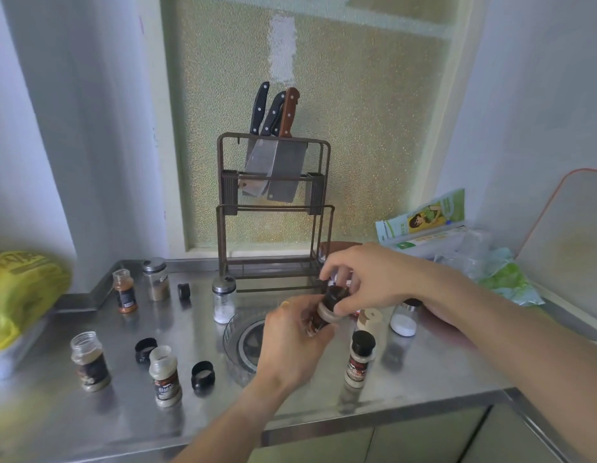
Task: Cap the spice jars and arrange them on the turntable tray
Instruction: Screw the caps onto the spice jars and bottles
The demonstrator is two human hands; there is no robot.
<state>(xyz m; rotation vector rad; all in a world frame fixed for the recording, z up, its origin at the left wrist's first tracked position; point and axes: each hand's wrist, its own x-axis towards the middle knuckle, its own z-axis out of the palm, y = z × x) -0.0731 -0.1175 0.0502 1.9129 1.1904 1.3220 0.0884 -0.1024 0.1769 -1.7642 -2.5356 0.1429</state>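
My left hand grips a tilted spice jar above the clear turntable tray. My right hand pinches a black cap at the jar's mouth. Uncapped jars stand at the left: one with orange spice, a wide one and a pale one. Loose black caps lie between them. A black-capped jar stands right of the tray. Two metal-lidded shakers stand further back.
A knife rack with cleavers stands at the back against the window. A yellow bag sits on a tray at the left. A beige container, a glass jar of white powder and plastic packets lie at the right.
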